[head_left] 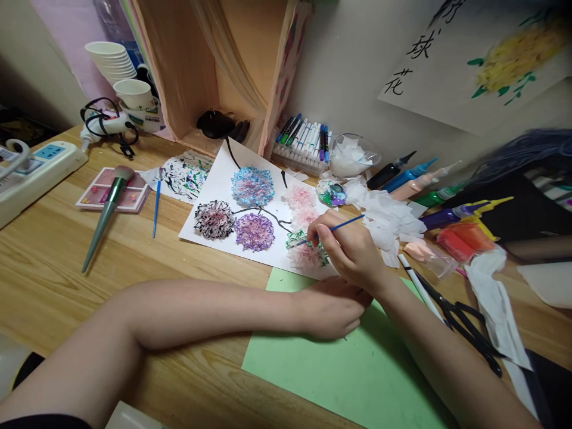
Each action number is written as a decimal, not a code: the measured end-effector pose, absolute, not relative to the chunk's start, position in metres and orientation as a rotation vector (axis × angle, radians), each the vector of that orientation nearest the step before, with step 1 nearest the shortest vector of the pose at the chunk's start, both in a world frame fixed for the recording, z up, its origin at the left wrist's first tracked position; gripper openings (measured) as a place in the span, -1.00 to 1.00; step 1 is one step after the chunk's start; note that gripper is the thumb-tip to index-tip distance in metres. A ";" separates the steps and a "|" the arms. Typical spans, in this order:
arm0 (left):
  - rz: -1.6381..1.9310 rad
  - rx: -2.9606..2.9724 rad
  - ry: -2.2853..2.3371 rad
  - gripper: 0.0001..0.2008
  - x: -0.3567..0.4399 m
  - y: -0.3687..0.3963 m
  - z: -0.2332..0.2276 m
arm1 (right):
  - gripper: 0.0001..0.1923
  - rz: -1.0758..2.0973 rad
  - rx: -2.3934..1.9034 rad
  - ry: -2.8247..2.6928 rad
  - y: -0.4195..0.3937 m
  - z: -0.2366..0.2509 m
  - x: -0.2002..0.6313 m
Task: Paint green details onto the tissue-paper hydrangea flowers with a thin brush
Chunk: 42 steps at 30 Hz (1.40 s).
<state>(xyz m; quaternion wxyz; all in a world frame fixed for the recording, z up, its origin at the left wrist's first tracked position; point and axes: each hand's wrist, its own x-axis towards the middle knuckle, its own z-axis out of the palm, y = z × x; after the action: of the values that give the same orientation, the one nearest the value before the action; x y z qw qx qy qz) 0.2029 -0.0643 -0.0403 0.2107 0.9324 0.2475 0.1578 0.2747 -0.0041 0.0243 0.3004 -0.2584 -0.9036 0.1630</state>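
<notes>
My right hand [353, 250] grips a thin blue paintbrush [344, 224], its tip touching a pink and green tissue flower [306, 253] on a white sheet [223, 179]. The sheet carries several fluffy flowers: blue [252, 186], black [214, 219], purple [254, 231] and pink [300, 198]. My left hand [333, 310] lies curled on a green paper sheet [339, 369], just under the right wrist, holding nothing that I can see.
A small paint palette [331, 192], crumpled white tissue [388, 217], paint tubes [415, 176] and a marker box [304, 143] stand behind the sheet. Black scissors [465, 325] lie right. A makeup brush [107, 208], another blue brush [157, 205], a power strip [40, 167] and paper cups [111, 59] are left.
</notes>
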 end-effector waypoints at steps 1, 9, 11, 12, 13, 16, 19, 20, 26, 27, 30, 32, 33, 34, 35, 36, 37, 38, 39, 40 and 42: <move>0.431 2.601 0.688 -0.71 0.203 -0.064 -0.041 | -0.70 0.427 -0.685 -2.392 -0.004 0.025 0.275; 0.462 2.628 0.698 -0.80 0.202 -0.065 -0.043 | -0.62 0.405 -0.878 -2.047 0.002 0.038 0.285; 0.450 2.607 0.712 -0.84 0.201 -0.065 -0.041 | -0.60 0.347 -0.975 -1.897 0.012 0.041 0.293; 0.439 2.596 0.717 -0.85 0.201 -0.065 -0.039 | -0.60 0.317 -1.012 -1.854 0.018 0.042 0.297; 0.425 2.585 0.723 -0.86 0.200 -0.065 -0.038 | -0.60 0.293 -1.044 -1.840 0.025 0.041 0.301; 0.383 2.553 0.736 -0.89 0.199 -0.065 -0.035 | -0.59 0.244 -1.133 -1.888 0.044 0.034 0.313; 0.348 2.526 0.745 -0.90 0.199 -0.066 -0.034 | -0.57 0.270 -1.189 -1.930 0.056 0.021 0.318; 0.344 2.518 0.745 -0.90 0.199 -0.066 -0.034 | -0.57 0.281 -1.197 -1.950 0.059 0.017 0.318; 0.353 2.502 0.752 -0.85 0.198 -0.065 -0.034 | -0.58 0.275 -1.208 -2.002 0.062 0.009 0.318; 0.355 2.504 0.753 -0.84 0.198 -0.065 -0.034 | -0.58 0.271 -1.204 -1.987 0.062 0.010 0.318; 0.355 2.497 0.754 -0.84 0.198 -0.065 -0.033 | -0.58 0.265 -1.197 -1.972 0.063 0.011 0.319; 0.344 2.486 0.753 -0.85 0.198 -0.065 -0.033 | -0.57 0.290 -1.200 -1.994 0.064 0.010 0.319; 0.338 2.483 0.752 -0.86 0.198 -0.065 -0.033 | -0.57 0.306 -1.201 -2.004 0.065 0.009 0.319; 0.333 2.481 0.751 -0.86 0.198 -0.065 -0.033 | -0.56 0.318 -1.204 -2.007 0.065 0.008 0.319; 0.331 2.482 0.749 -0.86 0.198 -0.065 -0.033 | -0.55 0.322 -1.204 -2.000 0.066 0.008 0.319; 0.331 2.484 0.749 -0.86 0.198 -0.065 -0.034 | -0.55 0.320 -1.202 -1.985 0.066 0.007 0.319; 0.333 2.487 0.748 -0.86 0.198 -0.065 -0.034 | -0.55 0.316 -1.198 -1.969 0.067 0.006 0.320; 0.335 2.489 0.748 -0.86 0.198 -0.065 -0.034 | -0.56 0.314 -1.193 -1.960 0.067 0.006 0.320; 0.337 2.492 0.750 -0.86 0.198 -0.065 -0.034 | -0.56 0.317 -1.187 -1.960 0.067 0.005 0.321; 0.340 2.493 0.753 -0.86 0.198 -0.065 -0.034 | -0.56 0.323 -1.182 -1.967 0.068 0.005 0.321; 0.345 2.503 0.759 -0.86 0.198 -0.065 -0.034 | -0.57 0.337 -1.179 -1.967 0.068 0.006 0.322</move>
<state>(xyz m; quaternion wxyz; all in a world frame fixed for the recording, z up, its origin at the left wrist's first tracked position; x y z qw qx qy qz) 0.1982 -0.0649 -0.0345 0.2493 0.9188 0.2785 0.1266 0.3216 0.0678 0.0063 0.4003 -0.4661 -0.7777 0.1332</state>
